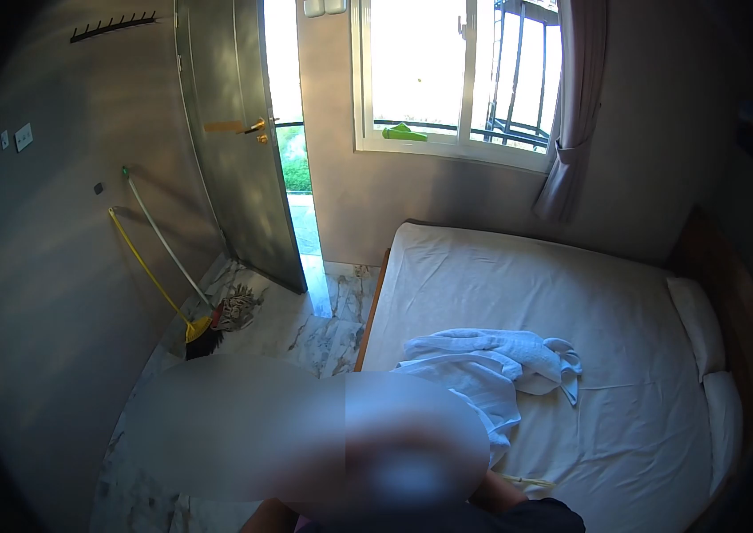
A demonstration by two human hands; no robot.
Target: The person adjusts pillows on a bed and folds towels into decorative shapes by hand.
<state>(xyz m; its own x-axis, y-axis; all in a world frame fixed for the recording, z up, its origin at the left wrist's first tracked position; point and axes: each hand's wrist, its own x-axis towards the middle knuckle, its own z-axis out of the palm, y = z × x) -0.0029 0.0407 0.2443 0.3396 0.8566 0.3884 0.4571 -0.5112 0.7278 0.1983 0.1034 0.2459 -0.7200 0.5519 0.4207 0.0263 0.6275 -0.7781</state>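
A large blurred patch covers the bottom middle of the head view, and both of my hands are hidden. Bare skin of an arm shows at its lower left edge, and more skin beside a dark sleeve at its lower right. What either hand holds or touches cannot be made out. Just beyond the patch, a crumpled white cloth [523, 353] lies on the bed [607, 311], partly covered by the blur. A thin pale yellow strip [529, 482] lies on the sheet near the right arm.
Two white pillows [698, 329] line the bed's right side by a wooden headboard [723, 266]. A yellow-handled broom [147, 271] and a mop [168, 235] lean on the left wall. The door [234, 133] stands partly open, left of a window [421, 80] with a tied curtain [576, 115].
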